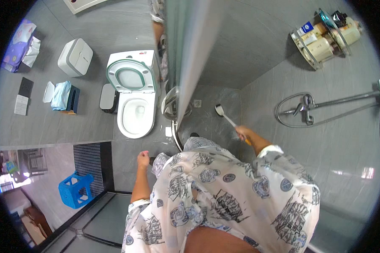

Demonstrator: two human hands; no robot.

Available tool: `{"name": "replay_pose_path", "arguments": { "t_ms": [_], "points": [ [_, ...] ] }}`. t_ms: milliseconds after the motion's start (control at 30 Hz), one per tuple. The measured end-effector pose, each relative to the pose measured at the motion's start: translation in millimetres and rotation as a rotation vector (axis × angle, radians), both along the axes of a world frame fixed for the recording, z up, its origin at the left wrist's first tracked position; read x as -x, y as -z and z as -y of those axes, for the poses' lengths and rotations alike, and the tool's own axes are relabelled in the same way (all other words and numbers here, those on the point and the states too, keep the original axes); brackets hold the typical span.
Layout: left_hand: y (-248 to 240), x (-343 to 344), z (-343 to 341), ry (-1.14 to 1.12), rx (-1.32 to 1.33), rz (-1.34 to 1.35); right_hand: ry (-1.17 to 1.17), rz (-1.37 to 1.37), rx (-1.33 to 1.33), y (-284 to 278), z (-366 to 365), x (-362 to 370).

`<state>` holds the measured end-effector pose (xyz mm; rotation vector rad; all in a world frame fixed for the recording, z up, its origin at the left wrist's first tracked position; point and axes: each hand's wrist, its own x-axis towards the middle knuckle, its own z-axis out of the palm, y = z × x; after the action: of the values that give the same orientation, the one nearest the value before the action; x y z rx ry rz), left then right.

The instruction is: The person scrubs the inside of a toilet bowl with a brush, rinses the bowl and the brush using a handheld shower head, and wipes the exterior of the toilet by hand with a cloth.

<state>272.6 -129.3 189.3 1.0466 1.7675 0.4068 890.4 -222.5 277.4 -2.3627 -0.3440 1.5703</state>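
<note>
My right hand (pixel 243 133) is wrapped round the handle of a scrub brush (pixel 229 120). The brush has a white shaft, an orange handle end and a white head with dark bristles. Its head is just above or on the grey shower floor (pixel 211 95); I cannot tell whether it touches. On the other side of the glass partition (pixel 200 55), my left hand (pixel 143 158) hangs with its fingers curled and nothing visible in them. Nearest to that hand is the white toilet (pixel 136 116), its lid and seat raised.
A floor drain (pixel 197 103) lies left of the brush. The shower mixer (pixel 306 107) and a bottle-filled corner shelf (pixel 321 46) are on the right wall. A grey-lidded bin (pixel 109 98) stands beside the toilet. A blue stool (pixel 76 189) is near the doorway at lower left.
</note>
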Motion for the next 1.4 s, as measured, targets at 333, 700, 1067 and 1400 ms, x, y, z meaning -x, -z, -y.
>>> {"name": "replay_pose_path", "arguments": {
  "t_ms": [333, 700, 1067, 1400],
  "points": [
    [24, 131, 21, -0.114, -0.003, -0.060, -0.604, -0.048, 0.029, 31, -1, 78],
    [95, 213, 61, -0.249, -0.004, 0.005, -0.255, -0.178, 0.435, -9, 12, 189],
    [60, 228, 8, -0.199, -0.027, -0.026, -0.611, -0.077, 0.160, -58, -118, 330],
    [-166, 67, -234, 0.384, -0.256, 0.268, -0.773, -0.315, -0.218, -151, -304, 459]
  ]
}}
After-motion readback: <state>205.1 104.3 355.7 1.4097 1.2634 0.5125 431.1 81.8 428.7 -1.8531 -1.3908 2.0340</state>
